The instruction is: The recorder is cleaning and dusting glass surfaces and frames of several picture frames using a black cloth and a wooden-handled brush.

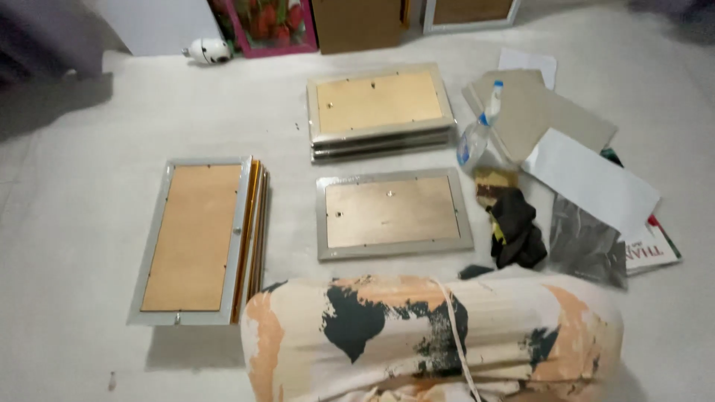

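Note:
Neither of my hands shows in the head view. My knee or leg in patterned cream, orange and dark cloth (432, 335) fills the bottom of the frame. Just beyond it a single silver picture frame (393, 213) lies face down on the pale floor, its brown backing board up. Farther back a stack of silver frames (380, 110) also lies face down. At the left another stack of frames (199, 240) lies face down, with gold edges showing on its right side.
A clear spray bottle with a blue top (477, 128) stands right of the frames. Beside it lie a dark cloth (515, 229), grey boards (532, 112), white sheets (592, 182) and a printed booklet (649, 249). More frames and a flower picture (264, 26) lean at the back wall.

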